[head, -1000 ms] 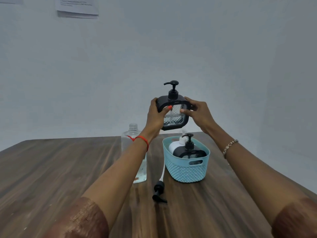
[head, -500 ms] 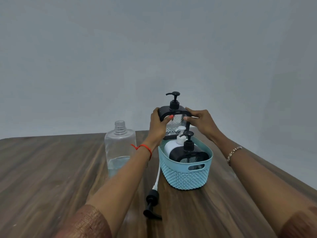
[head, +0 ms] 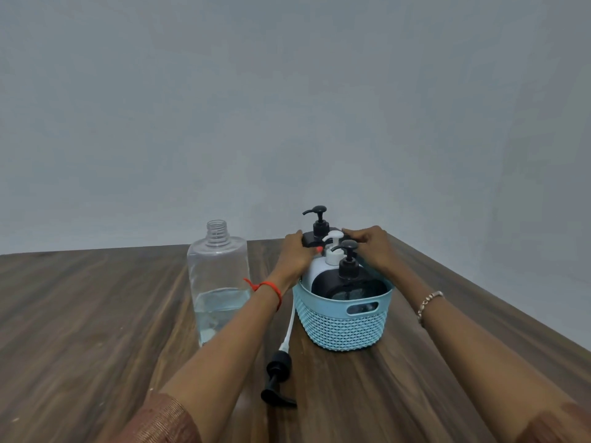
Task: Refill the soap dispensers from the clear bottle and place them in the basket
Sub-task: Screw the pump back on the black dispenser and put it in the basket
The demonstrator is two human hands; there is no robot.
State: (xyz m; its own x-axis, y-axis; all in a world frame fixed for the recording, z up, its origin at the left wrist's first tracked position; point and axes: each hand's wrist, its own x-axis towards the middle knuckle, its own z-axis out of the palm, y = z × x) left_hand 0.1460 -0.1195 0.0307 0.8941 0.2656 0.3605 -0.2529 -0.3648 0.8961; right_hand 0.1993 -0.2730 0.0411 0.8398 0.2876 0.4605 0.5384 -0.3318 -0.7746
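A light-blue woven basket [head: 343, 327] stands on the wooden table. Inside it are a black dispenser [head: 348, 284] at the front and a white dispenser [head: 319, 266] behind it. My left hand [head: 295, 255] and my right hand [head: 371, 247] grip a third, black-topped dispenser [head: 316, 230] from both sides at the back of the basket; its lower body is hidden. The clear bottle [head: 219, 282], uncapped and about a third full, stands left of the basket.
A loose black pump head with a white tube [head: 279, 375] lies on the table in front of the basket, between my forearms. The table's right edge [head: 479, 310] runs diagonally close to the basket. A plain grey wall rises behind.
Both hands have lowered the black-topped dispenser from the air down into the back of the basket. The view has tilted, so the table looks lower.
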